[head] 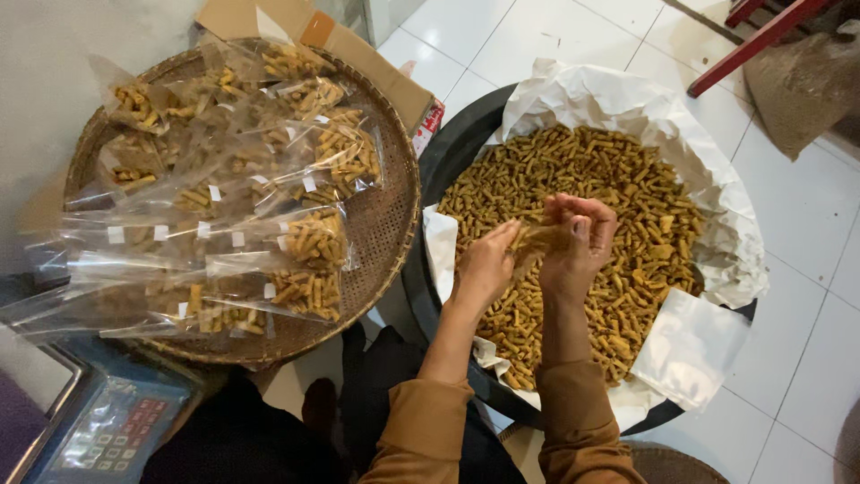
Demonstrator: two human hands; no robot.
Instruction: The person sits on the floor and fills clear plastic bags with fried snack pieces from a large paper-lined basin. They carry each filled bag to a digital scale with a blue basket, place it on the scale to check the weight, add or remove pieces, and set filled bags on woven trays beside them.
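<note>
- Holding a small clear plastic bag (537, 240) between both hands, the person works right over the big round black tray (439, 166), so anything that drops falls back onto the heap rather than the floor.
- The left hand (488, 264) pinches one side of the bag, fingers closed on the film; it looks to me as if this keeps the mouth steady.
- The right hand (582, 237) is curled shut on the other side, thumb pressed across the plastic, fingertips bunched at the top edge.
- The bag sits squarely between the two grips, touching both, raised just above the pile; some of the snack seems to be inside it, though the film is too blurred to be sure.
- Short golden-brown fried snack sticks (627, 206) fill the tray, which is lined with crumpled white paper (645, 108), probably to soak up oil.
- A stack of empty clear bags (688, 345) rests on the tray's near right rim, close to the right arm.
- Filled, sealed bags of the same sticks (305, 242) lie piled on a round woven bamboo tray (390, 224) to the left, well apart from the hands.
- A digital scale with a keypad (112, 430) stands at the lower left, beside the person's knees.
</note>
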